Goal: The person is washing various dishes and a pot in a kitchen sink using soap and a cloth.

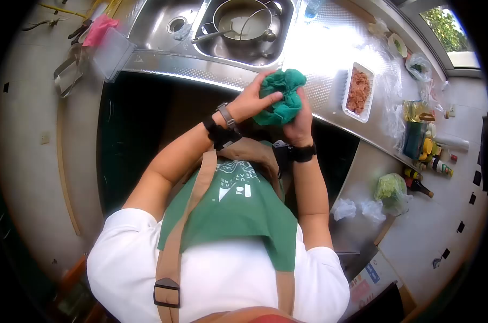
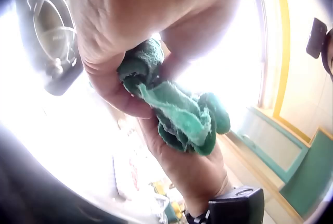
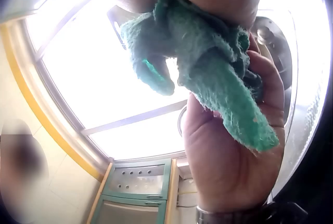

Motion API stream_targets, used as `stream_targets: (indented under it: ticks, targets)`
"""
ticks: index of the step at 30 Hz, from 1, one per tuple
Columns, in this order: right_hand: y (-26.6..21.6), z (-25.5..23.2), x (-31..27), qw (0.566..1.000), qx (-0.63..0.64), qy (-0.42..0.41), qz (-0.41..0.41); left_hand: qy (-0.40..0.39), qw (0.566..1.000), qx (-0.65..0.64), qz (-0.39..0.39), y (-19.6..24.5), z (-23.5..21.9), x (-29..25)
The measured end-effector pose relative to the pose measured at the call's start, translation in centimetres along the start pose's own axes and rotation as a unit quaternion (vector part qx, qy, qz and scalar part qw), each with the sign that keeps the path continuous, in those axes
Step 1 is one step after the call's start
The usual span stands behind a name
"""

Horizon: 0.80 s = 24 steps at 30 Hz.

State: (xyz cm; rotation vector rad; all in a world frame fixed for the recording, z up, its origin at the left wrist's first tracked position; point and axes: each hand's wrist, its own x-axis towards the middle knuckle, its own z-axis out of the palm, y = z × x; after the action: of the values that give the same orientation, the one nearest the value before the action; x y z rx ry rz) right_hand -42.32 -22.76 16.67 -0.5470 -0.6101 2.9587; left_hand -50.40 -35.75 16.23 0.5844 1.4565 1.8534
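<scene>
A crumpled green cloth (image 1: 280,110) is bunched between my two hands, in front of the sink's edge. My left hand (image 1: 250,102) grips its left side, with the thumb laid across the folds. On the other side my right hand (image 1: 299,121) holds the cloth from the right and below. The left wrist view shows a loose flap of the cloth (image 2: 182,114) sticking out between both hands. Seen from the right wrist, one end of the cloth (image 3: 223,94) hangs over the left palm, and the right fingers are largely hidden.
Beyond the hands, a sink basin (image 1: 201,51) holds a pot (image 1: 222,16) and a long-handled utensil (image 1: 214,36). A white tray of minced meat (image 1: 358,91) stands on the steel counter to the right. Bottles (image 1: 440,166) and a bagged cabbage (image 1: 392,188) are farther right.
</scene>
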Motion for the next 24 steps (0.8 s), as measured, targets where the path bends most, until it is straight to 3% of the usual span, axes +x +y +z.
stream_targets:
  ticks: [1,5,7,9,10,11,12,13,15,17,19,21,22,24]
  targets:
    - [0.5,0.5,2.3,0.999,-0.011,-0.03,0.025,0.035,0.998,-0.054,-0.006,0.5,-2.4,0.1]
    - [1.8,6.2,8.9,0.989,-0.046,-0.08,0.114,0.171,0.982,-0.047,0.062,3.6,-9.3,0.0]
    - [2.1,8.3,12.0,0.979,-0.079,-0.124,0.142,0.232,0.953,-0.193,-0.009,5.7,-11.9,0.3]
    - [2.0,10.2,16.0,0.97,-0.151,-0.128,0.137,0.247,0.933,-0.261,0.002,7.1,-15.7,1.7]
    - [1.8,10.6,18.4,0.965,-0.123,-0.165,0.164,0.247,0.917,-0.312,0.004,7.5,-17.7,2.6]
    - [1.6,11.3,21.1,0.97,-0.071,-0.146,0.183,0.243,0.902,-0.356,0.003,8.4,-19.7,3.5]
    - [1.0,12.3,23.6,0.974,-0.082,-0.109,0.18,0.262,0.86,-0.438,-0.021,8.6,-21.6,4.5]
    - [0.4,12.9,25.8,0.978,-0.092,-0.069,0.176,0.206,0.852,-0.482,-0.016,8.2,-23.8,5.3]
    - [-0.5,13.0,31.6,0.971,-0.234,-0.024,0.037,0.226,0.822,-0.523,-0.025,7.4,-27.6,7.7]
    - [-1.3,13.9,36.1,0.899,-0.429,0.021,-0.082,0.23,0.805,-0.547,-0.022,6.5,-30.4,9.7]
    - [-1.3,13.3,40.1,0.814,-0.571,-0.011,-0.102,0.213,0.794,-0.569,-0.027,6.4,-32.1,10.6]
    - [0.3,12.5,42.6,0.777,-0.627,-0.008,-0.058,0.203,0.804,-0.559,-0.019,6.8,-32.6,11.2]
    - [1.1,10.1,45.4,0.735,-0.675,-0.012,-0.069,0.203,0.803,-0.56,-0.019,7.0,-33.4,11.5]
    - [2.2,11.4,44.4,0.636,-0.762,0.009,-0.121,0.189,0.805,-0.562,-0.017,6.4,-35.2,12.1]
